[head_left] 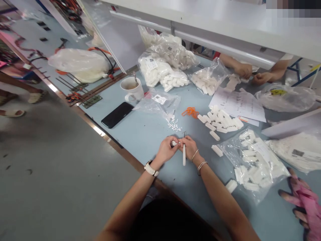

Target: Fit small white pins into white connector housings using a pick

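My left hand (166, 149) is closed around a small white plastic connector (174, 143), pinching it at the fingertips. My right hand (190, 147) is closed on a white pen-like tool (184, 154) whose handle hangs down toward me. Both hands meet over the pale blue table (145, 134), fingertips touching. A scatter of tiny white parts (173, 125) lies just beyond my hands, by an opened clear bag (157, 102). A pile of white connector blocks (220, 121) sits to the right of my hands.
A black phone (117, 114) and white mug (131, 88) stand at left. Bags of white parts (165, 67) fill the back; another bag (255, 164) lies at right. Orange clips (190, 112), printed sheets (238, 103). Another person's hands (250, 73) work opposite; a pink glove (306, 201) at right.
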`<state>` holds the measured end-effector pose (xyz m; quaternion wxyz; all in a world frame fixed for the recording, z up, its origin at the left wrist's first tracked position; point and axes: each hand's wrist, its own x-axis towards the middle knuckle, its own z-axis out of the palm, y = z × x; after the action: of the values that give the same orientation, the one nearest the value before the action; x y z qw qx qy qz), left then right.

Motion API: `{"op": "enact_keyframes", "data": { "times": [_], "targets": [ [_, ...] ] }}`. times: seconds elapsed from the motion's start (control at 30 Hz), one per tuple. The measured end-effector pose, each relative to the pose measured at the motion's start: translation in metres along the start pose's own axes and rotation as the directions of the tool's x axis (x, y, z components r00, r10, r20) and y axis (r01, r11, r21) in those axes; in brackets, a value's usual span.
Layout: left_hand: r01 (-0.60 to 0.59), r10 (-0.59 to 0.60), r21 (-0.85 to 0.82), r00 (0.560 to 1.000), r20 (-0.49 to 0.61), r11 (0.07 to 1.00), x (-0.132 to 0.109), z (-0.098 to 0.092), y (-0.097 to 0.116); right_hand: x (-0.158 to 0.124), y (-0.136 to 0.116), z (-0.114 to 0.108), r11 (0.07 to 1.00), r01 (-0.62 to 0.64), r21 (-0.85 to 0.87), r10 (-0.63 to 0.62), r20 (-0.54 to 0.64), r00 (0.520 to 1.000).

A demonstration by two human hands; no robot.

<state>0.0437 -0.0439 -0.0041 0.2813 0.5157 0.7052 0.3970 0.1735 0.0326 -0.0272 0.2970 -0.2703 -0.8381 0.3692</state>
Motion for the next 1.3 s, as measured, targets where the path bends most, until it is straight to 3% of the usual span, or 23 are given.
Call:
{"op": "enact_keyframes", "data": {
  "times": [0.1,0.23,0.37,0.5,0.67,0.8,0.9,1.1,1.3],
  "targets": [
    [-0.019,0.019,0.011,1.0,-0.015,1.0,-0.001,-0.001,-0.002,0.0,-0.001,-0.001,1.0,-0.001,0.005,0.001,-0.002,1.0],
    [-0.071,0.073,-0.045,0.995,0.064,0.996,0.009,-0.015,-0.008,0.001,-0.002,-0.003,0.999,-0.038,-0.008,0.038,0.038,0.999],
    [-0.124,0.133,0.208,0.991,-0.033,0.97,0.031,-0.026,-0.011,0.003,-0.004,-0.005,0.996,-0.084,-0.019,0.086,0.092,0.992],
    [-0.259,0.255,0.435,0.964,0.068,0.862,0.051,-0.021,-0.008,0.004,-0.004,-0.005,0.993,-0.104,-0.051,0.109,0.107,0.988],
    [-0.275,0.249,0.527,0.961,0.12,0.804,0.063,-0.014,-0.007,0.005,-0.004,-0.004,0.993,-0.102,-0.055,0.108,0.113,0.988],
    [-0.28,0.264,0.433,0.959,0.098,0.857,0.063,-0.017,-0.011,0.004,-0.004,-0.003,0.993,-0.109,-0.051,0.114,0.118,0.986],
    [-0.26,0.252,0.247,0.966,0.065,0.934,0.054,-0.024,-0.011,0.004,-0.003,-0.002,0.993,-0.107,-0.048,0.112,0.117,0.987],
    [-0.162,0.181,-0.122,0.97,0.162,0.979,0.02,-0.037,-0.003,0.003,-0.004,-0.003,0.992,-0.104,-0.071,0.111,0.11,0.988],
    [-0.211,0.222,-0.094,0.966,0.13,0.973,0.001,-0.025,-0.01,0.003,-0.004,-0.003,0.995,-0.082,-0.063,0.089,0.109,0.99]
  ]
}}
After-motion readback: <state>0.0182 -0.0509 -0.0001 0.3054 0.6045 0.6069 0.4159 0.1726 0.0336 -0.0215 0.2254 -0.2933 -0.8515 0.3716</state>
